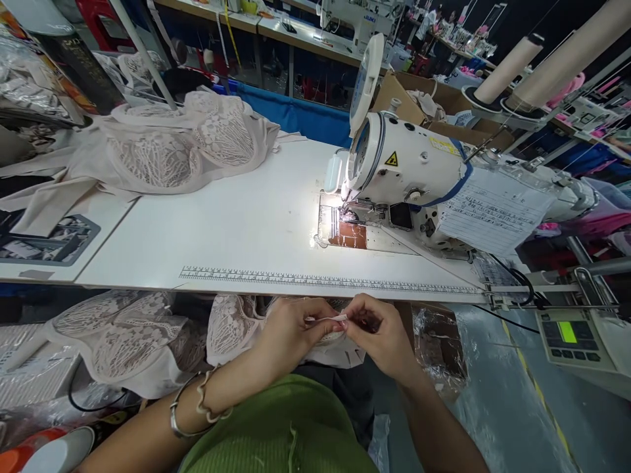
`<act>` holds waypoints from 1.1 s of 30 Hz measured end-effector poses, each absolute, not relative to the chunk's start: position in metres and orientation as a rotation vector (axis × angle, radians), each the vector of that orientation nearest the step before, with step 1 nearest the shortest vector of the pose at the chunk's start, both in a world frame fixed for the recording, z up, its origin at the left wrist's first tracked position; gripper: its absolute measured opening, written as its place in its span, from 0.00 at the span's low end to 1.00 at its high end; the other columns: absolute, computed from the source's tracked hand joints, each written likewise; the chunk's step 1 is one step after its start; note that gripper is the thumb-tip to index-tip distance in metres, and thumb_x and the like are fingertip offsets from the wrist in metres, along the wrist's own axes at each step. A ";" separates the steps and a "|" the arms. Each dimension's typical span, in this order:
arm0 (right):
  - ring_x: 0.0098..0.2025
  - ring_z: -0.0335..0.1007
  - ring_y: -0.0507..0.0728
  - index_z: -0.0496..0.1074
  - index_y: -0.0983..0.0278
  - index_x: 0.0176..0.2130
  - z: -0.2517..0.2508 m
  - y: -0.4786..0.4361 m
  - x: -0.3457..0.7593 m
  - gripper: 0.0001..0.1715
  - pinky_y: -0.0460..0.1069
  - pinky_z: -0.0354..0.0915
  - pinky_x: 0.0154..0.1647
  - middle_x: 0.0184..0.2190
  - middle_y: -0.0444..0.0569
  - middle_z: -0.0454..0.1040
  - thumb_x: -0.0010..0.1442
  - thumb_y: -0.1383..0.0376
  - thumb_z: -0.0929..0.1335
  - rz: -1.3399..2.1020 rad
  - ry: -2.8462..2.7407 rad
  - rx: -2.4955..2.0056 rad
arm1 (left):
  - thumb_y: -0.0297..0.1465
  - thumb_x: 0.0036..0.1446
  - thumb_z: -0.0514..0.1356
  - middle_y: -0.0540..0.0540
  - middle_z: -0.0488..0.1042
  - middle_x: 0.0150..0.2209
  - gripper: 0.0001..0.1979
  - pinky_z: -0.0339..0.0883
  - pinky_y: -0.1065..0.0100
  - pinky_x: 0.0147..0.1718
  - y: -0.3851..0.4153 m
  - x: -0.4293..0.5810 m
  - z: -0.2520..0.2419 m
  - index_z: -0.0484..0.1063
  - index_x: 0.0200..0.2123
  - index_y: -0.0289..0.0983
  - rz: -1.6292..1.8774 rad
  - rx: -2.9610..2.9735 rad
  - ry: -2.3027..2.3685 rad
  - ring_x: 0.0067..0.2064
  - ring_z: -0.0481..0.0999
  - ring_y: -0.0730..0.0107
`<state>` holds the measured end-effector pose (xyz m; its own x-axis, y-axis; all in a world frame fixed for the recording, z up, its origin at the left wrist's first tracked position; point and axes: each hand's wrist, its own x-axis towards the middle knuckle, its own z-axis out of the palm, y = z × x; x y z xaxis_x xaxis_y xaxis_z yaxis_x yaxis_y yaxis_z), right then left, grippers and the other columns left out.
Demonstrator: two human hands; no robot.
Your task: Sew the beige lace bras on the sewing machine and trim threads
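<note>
Both hands are close together just below the table's front edge. My left hand [292, 332] pinches a narrow pale strip [336, 318] between thumb and fingers. On the strip's other end, my right hand [379, 332] has its fingertips closed too. Beneath the hands, a beige lace bra [231, 328] lies over the lap. Above and to the right stands a white sewing machine [409, 161], its lamp lighting the needle area. A printed ruler scale [305, 279] runs along the front of the white table [246, 223].
More beige lace bras [172, 148] are piled at the table's left, with others [123, 335] hanging below it. Thread cones [507, 69] and a cardboard box [401, 98] stand behind the machine. A control panel [569, 335] is at the right.
</note>
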<state>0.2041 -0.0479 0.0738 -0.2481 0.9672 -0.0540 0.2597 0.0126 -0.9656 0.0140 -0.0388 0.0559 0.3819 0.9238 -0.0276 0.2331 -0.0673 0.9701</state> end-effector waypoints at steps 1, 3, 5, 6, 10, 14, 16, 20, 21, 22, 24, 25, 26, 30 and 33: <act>0.22 0.59 0.50 0.72 0.62 0.29 0.074 -0.048 0.205 0.14 0.45 0.57 0.22 0.21 0.42 0.68 0.61 0.57 0.72 1.253 -1.603 -1.290 | 0.39 0.60 0.63 0.47 0.82 0.29 0.12 0.67 0.70 0.30 -0.039 0.015 0.054 0.79 0.29 0.37 0.807 1.549 1.101 0.31 0.78 0.66; 0.23 0.63 0.51 0.74 0.62 0.31 0.072 -0.049 0.209 0.14 0.46 0.59 0.23 0.24 0.44 0.72 0.64 0.55 0.70 1.171 -1.619 -1.293 | 0.40 0.60 0.63 0.46 0.82 0.29 0.14 0.67 0.69 0.30 -0.038 0.017 0.052 0.79 0.29 0.37 0.805 1.491 1.112 0.30 0.78 0.65; 0.22 0.64 0.51 0.75 0.62 0.34 0.068 -0.050 0.215 0.19 0.47 0.61 0.24 0.24 0.45 0.72 0.69 0.52 0.66 1.124 -1.587 -1.288 | 0.41 0.59 0.63 0.44 0.82 0.30 0.14 0.68 0.69 0.31 -0.036 0.017 0.052 0.80 0.30 0.36 0.808 1.397 1.071 0.31 0.78 0.64; 0.20 0.62 0.50 0.74 0.62 0.34 0.065 -0.050 0.219 0.22 0.47 0.60 0.23 0.22 0.44 0.71 0.71 0.50 0.64 1.133 -1.559 -1.291 | 0.41 0.59 0.63 0.44 0.82 0.31 0.14 0.68 0.69 0.30 -0.034 0.017 0.052 0.80 0.30 0.36 0.807 1.349 1.042 0.32 0.78 0.64; 0.18 0.53 0.49 0.66 0.60 0.31 0.060 -0.051 0.226 0.31 0.46 0.54 0.20 0.18 0.38 0.60 0.67 0.38 0.61 1.162 -1.606 -1.323 | 0.40 0.57 0.64 0.43 0.82 0.32 0.13 0.68 0.69 0.30 -0.030 0.017 0.054 0.81 0.33 0.35 0.783 1.252 0.986 0.32 0.78 0.65; 0.29 0.63 0.53 0.69 0.61 0.34 0.063 -0.048 0.222 0.32 0.48 0.59 0.30 0.28 0.45 0.67 0.70 0.40 0.56 1.185 -1.781 -1.285 | 0.39 0.56 0.65 0.43 0.82 0.31 0.12 0.68 0.70 0.30 -0.029 0.017 0.054 0.81 0.32 0.35 0.786 1.238 0.967 0.32 0.78 0.66; 0.31 0.65 0.54 0.71 0.60 0.38 0.064 -0.046 0.218 0.27 0.48 0.61 0.32 0.29 0.45 0.68 0.72 0.44 0.58 1.252 -1.774 -1.286 | 0.39 0.56 0.65 0.44 0.82 0.31 0.12 0.69 0.69 0.31 -0.028 0.017 0.055 0.82 0.31 0.36 0.776 1.243 0.962 0.32 0.78 0.65; 0.30 0.68 0.54 0.68 0.59 0.42 0.064 -0.044 0.213 0.21 0.48 0.64 0.31 0.28 0.43 0.70 0.68 0.44 0.65 1.369 -1.662 -1.257 | 0.39 0.55 0.65 0.44 0.82 0.30 0.12 0.67 0.69 0.30 -0.027 0.016 0.055 0.81 0.31 0.35 0.739 1.252 0.991 0.31 0.77 0.66; 0.30 0.69 0.53 0.67 0.59 0.41 0.064 -0.044 0.212 0.21 0.48 0.65 0.31 0.27 0.43 0.70 0.68 0.45 0.66 1.378 -1.645 -1.254 | 0.39 0.54 0.65 0.44 0.81 0.30 0.12 0.67 0.70 0.30 -0.027 0.016 0.055 0.81 0.30 0.35 0.732 1.256 0.994 0.31 0.76 0.66; 0.29 0.69 0.53 0.67 0.59 0.40 0.064 -0.044 0.211 0.21 0.48 0.65 0.31 0.27 0.43 0.70 0.67 0.45 0.66 1.386 -1.635 -1.256 | 0.38 0.54 0.64 0.44 0.81 0.29 0.12 0.66 0.70 0.30 -0.027 0.015 0.055 0.81 0.30 0.35 0.723 1.263 0.994 0.31 0.76 0.66; 0.30 0.69 0.53 0.67 0.60 0.38 0.065 -0.043 0.210 0.21 0.47 0.65 0.31 0.27 0.43 0.71 0.66 0.45 0.68 1.399 -1.617 -1.260 | 0.38 0.55 0.64 0.45 0.81 0.29 0.13 0.65 0.70 0.30 -0.027 0.015 0.056 0.81 0.30 0.34 0.704 1.276 0.995 0.31 0.75 0.67; 0.30 0.69 0.53 0.67 0.60 0.38 0.064 -0.043 0.208 0.21 0.47 0.65 0.31 0.28 0.44 0.72 0.65 0.45 0.69 1.401 -1.606 -1.260 | 0.38 0.55 0.63 0.45 0.80 0.28 0.13 0.65 0.70 0.29 -0.027 0.015 0.057 0.81 0.29 0.34 0.697 1.283 1.000 0.30 0.74 0.67; 0.30 0.69 0.53 0.67 0.60 0.38 0.064 -0.043 0.207 0.22 0.47 0.65 0.30 0.28 0.44 0.72 0.64 0.45 0.69 1.400 -1.594 -1.260 | 0.38 0.54 0.63 0.45 0.80 0.28 0.13 0.64 0.70 0.29 -0.027 0.015 0.057 0.81 0.29 0.34 0.693 1.290 1.004 0.30 0.74 0.67; 0.26 0.66 0.52 0.66 0.59 0.37 0.060 -0.043 0.205 0.21 0.46 0.62 0.27 0.25 0.42 0.70 0.65 0.45 0.68 1.384 -1.564 -1.268 | 0.39 0.55 0.63 0.46 0.78 0.26 0.14 0.61 0.71 0.26 -0.028 0.015 0.059 0.81 0.29 0.35 0.684 1.315 1.008 0.28 0.71 0.70; 0.23 0.61 0.51 0.66 0.59 0.39 0.055 -0.044 0.210 0.21 0.46 0.59 0.25 0.23 0.39 0.65 0.67 0.44 0.66 1.283 -1.532 -1.263 | 0.39 0.55 0.64 0.45 0.79 0.27 0.13 0.60 0.72 0.25 -0.026 0.014 0.060 0.81 0.29 0.35 0.714 1.291 1.014 0.26 0.70 0.71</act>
<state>0.2104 -0.0442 0.0554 -0.2235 0.9738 -0.0415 0.2118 0.0070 -0.9773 0.0141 -0.0263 0.0596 0.4162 0.8865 -0.2025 0.1082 0.1728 0.9790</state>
